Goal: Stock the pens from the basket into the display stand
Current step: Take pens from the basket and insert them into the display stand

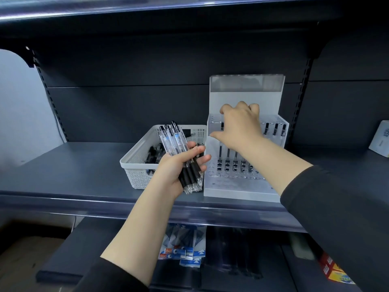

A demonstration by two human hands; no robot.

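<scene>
The left hand (179, 165) is gripping a bundle of clear-barrelled, black-gripped pens (181, 157) beside the white basket (134, 165). The right hand (240, 125) is reaching over the display stand (237, 190), fingers curled; its hold cannot be told.

Clear-barrelled plastic pens with black rubber grips (179, 157), blue print on their barrels, lie under the left fingers. Behind those fingers, a white perforated plastic basket (136, 163). Beneath the right fingers, a frosted white acrylic display stand (237, 186).
</scene>
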